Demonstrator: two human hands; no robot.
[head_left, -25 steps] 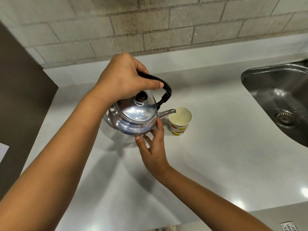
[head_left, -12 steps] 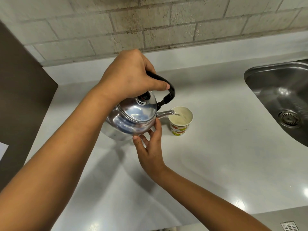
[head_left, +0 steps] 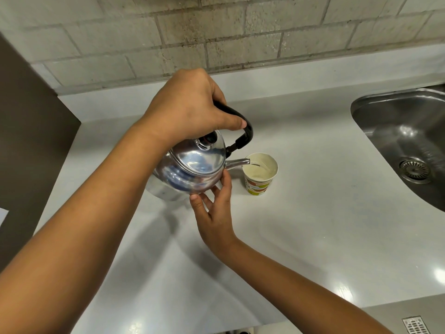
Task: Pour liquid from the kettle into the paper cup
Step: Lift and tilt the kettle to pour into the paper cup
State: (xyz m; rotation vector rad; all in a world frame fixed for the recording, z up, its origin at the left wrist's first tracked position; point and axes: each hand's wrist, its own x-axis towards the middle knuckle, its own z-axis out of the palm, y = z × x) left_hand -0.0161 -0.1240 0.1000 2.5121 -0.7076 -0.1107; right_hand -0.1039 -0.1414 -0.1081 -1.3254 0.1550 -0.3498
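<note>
A shiny steel kettle (head_left: 190,169) with a black handle hangs tilted to the right above the white counter (head_left: 313,225). My left hand (head_left: 190,109) is shut on the handle from above. My right hand (head_left: 214,213) has its fingers spread, with the fingertips touching the kettle's lower front side. The short spout reaches over the rim of a paper cup (head_left: 259,174), which stands upright on the counter with a green and orange print. A thin clear stream runs from the spout into the cup, and liquid shows inside it.
A steel sink (head_left: 409,141) with a drain strainer is sunk into the counter at the right. A brick-tiled wall (head_left: 240,32) runs along the back. A dark panel (head_left: 29,141) borders the counter on the left.
The kettle has tipped further to the right and liquid now runs from the spout into the cup. Both hands stayed on the kettle.
</note>
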